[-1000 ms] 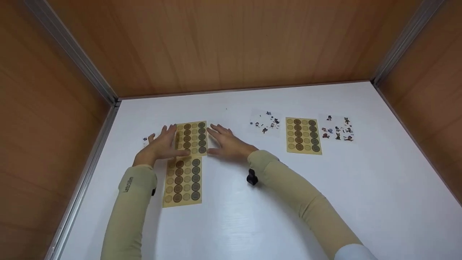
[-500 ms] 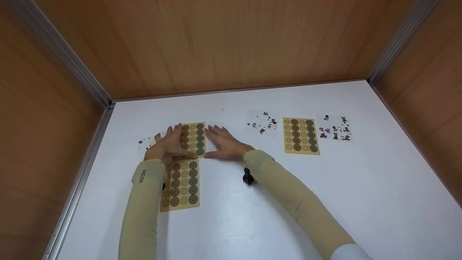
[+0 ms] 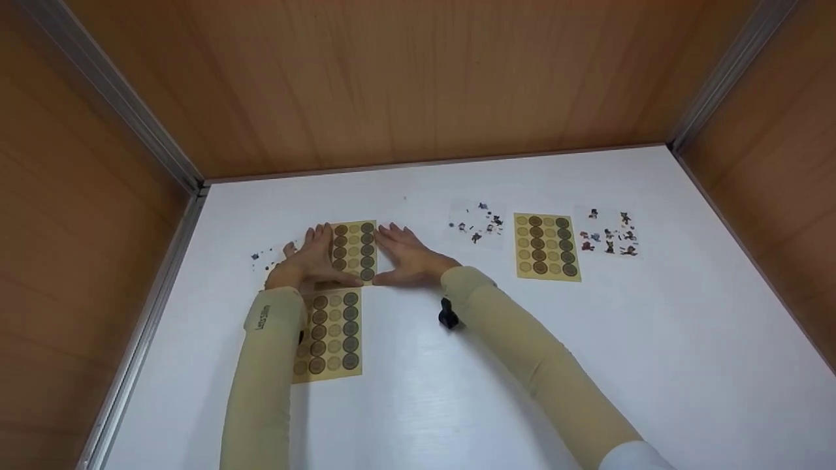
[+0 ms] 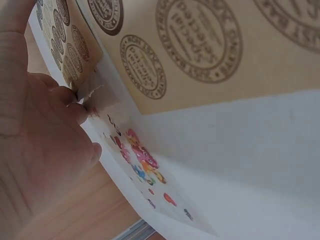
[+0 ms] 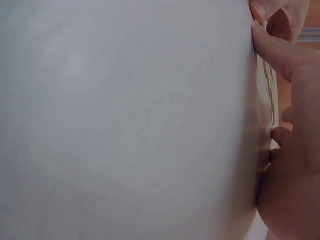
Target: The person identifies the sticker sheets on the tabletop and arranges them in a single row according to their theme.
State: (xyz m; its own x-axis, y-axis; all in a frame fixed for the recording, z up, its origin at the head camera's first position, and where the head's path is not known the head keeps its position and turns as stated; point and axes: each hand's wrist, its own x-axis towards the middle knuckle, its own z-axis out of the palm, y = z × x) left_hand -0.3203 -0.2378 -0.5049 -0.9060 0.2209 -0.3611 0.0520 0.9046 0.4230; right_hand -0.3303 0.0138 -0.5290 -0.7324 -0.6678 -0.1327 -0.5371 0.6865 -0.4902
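Both hands are at a tan sheet of round stickers [image 3: 354,245] lying at the back left of the white table. My left hand [image 3: 310,260] lies over the sheet's left part, thumb stretched along its near edge, fingers pointing away. Along the right edge, my right hand [image 3: 410,259] rests with fingers and thumb spread. A second tan sticker sheet [image 3: 334,333] lies just nearer, partly under the left forearm; its round printed labels show large in the left wrist view. Beside the left hand is a clear sheet of small colourful stickers [image 4: 145,160], partly hidden in the head view.
Further right lie a clear sticker sheet [image 3: 477,222], another tan sheet of round stickers [image 3: 546,247] and another clear sheet with small figures [image 3: 609,232]. Wooden panels [image 3: 418,85] enclose the table [image 3: 522,385] at the back and sides.
My left hand has moved right across the far tan sheet, covering more of its left side. The right hand stays at the right edge, nearly still. The head view has shifted slightly.
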